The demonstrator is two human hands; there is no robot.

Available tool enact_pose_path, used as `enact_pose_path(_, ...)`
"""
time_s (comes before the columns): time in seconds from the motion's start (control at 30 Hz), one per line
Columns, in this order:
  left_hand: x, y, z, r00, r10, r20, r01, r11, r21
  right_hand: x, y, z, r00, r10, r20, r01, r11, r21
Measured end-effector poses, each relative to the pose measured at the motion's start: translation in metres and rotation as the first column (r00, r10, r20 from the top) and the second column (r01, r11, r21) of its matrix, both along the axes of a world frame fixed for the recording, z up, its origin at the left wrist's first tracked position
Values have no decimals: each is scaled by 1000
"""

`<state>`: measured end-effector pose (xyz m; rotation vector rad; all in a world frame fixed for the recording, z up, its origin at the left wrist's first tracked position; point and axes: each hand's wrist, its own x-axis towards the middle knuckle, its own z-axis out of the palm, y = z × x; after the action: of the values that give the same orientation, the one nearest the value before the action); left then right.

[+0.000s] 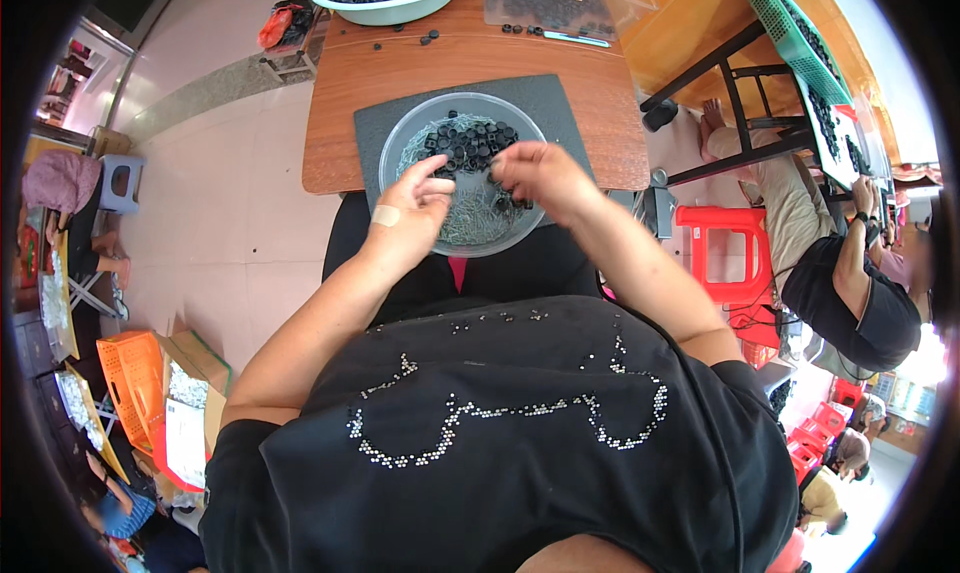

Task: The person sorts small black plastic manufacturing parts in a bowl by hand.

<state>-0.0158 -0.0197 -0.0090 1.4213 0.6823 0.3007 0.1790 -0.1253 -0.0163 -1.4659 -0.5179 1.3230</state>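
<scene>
A clear round tub (393,143) stands on a dark grey mat (562,103) at the table's near edge. Small black cap-like pieces (470,138) are heaped in its far half, and many thin silvery metal pins or springs (470,221) lie in the near half. Over the tub's left side is my left hand (418,195), fingers bent, a beige plaster near its wrist; something dark shows at its fingertips. Across from it my right hand (545,176) pinches with thumb and fingertips above the black pieces. What either hand holds is too small to make out.
On the brown table (335,113), a pale green basin (395,11) of black pieces and a clear bin (555,8) stand at the back. A pale-handled tool (577,40) lies before the bin. Right are a red stool (725,258) and a person (850,283) working.
</scene>
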Motion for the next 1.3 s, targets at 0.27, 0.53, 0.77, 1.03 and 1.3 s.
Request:
enact_pose_path(0.27,-14,15,-22,994,68,-83,-45,965,257,61,76,98,837,-484,256,281,781,558)
enact_pose_path(0.53,-7,29,-27,999,7,-54,35,687,725,-10,44,-17,212,-85,974,-294,944,147)
enact_pose_path(0.77,30,32,-42,971,-1,-239,209,489,847,-17,47,-29,-61,26,998,-337,940,-45)
enact_pose_path(1.03,28,36,-43,956,0,-293,243,557,794,-21,41,-29,64,-6,998,-287,958,24)
enact_pose_path(1.3,27,34,-32,944,22,-329,247,615,749,-22,54,-42,22,-11,1000,-236,972,15)
